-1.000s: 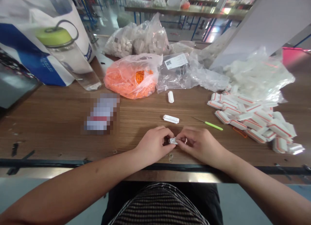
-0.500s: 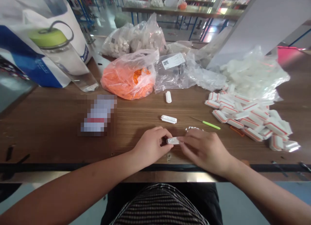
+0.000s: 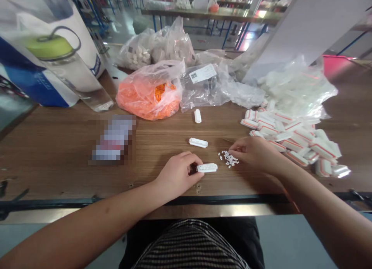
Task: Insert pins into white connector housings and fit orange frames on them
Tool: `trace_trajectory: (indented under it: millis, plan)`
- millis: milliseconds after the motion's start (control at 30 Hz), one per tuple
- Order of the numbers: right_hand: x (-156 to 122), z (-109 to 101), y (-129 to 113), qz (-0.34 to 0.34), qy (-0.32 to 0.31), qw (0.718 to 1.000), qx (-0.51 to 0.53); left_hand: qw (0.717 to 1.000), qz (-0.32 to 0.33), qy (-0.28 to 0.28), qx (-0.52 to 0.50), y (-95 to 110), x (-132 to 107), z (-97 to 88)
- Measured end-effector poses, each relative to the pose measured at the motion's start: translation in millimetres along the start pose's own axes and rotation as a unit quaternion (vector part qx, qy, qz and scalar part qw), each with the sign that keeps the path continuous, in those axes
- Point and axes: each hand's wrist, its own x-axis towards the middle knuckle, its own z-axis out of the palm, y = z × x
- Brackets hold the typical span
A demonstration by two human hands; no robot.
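My left hand point(image 3: 181, 172) is closed, pinching the left end of a white slotted plastic connector housing point(image 3: 207, 168) just above the table. My right hand point(image 3: 251, 152) has thumb and fingertips drawn together at the edge of a small heap of tiny white plastic pieces point(image 3: 229, 159). Whether a piece sits between those fingertips is too small to tell. Behind the held housing lies a similar white housing point(image 3: 198, 142), and farther back a smaller white part point(image 3: 197, 116). A thin metal needle tip point(image 3: 228, 140) shows beside my right hand, which hides its handle.
White parts with orange strips point(image 3: 293, 137) are heaped at right below a clear bag point(image 3: 299, 87). An orange-filled bag point(image 3: 148, 96) and a labelled clear bag point(image 3: 200, 90) stand behind. A water bottle point(image 3: 78, 79) and a blurred-out flat object point(image 3: 114, 137) are at left.
My right hand has left the housing and moved right to the tiny pieces, covering the green handle of the needle tool. My left hand still holds the housing, now more exposed.
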Motion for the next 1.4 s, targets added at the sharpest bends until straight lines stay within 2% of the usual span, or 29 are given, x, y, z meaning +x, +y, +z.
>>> trace_trajectory:
  millis: [167, 433, 567, 667, 800, 967, 1167, 1400]
  plan:
    - [3.7, -1.9, 1.5, -0.044, 0.005, 0.999, -0.022, 1.0, 0.003, 0.0, 0.005, -0.8, -0.6, -0.2]
    - [4.0, 0.8, 5.3, -0.018, 0.007, 0.999, 0.045, 1.0, 0.009, -0.001, 0.009, -1.6, -0.6, 0.1]
    - [6.9, 11.6, 12.3, 0.02, 0.005, 0.99, 0.141, 1.0, 0.006, -0.001, 0.008, -0.9, -0.9, 0.1]
    - [2.6, 16.6, 7.6, 0.029, 0.03, 0.973, 0.228, 1.0, 0.008, 0.001, 0.006, -0.7, -1.1, -0.1]
    - [-11.6, 17.3, -21.1, -0.055, 0.04, 0.951, 0.3, 1.0, 0.007, 0.002, 0.003, -0.5, -0.9, 0.2]
    - [-19.0, 18.6, -53.7, -0.149, 0.008, 0.953, 0.263, 1.0, -0.003, -0.001, -0.008, 0.4, -1.1, -0.2]
    - [-13.5, 21.6, -58.7, -0.193, 0.04, 0.964, 0.178, 1.0, 0.005, -0.002, 0.0, -1.2, -1.0, 0.3]
    - [-16.2, 17.0, -57.7, -0.259, 0.045, 0.957, 0.125, 1.0, 0.001, 0.004, 0.004, 0.0, -1.5, 0.1]
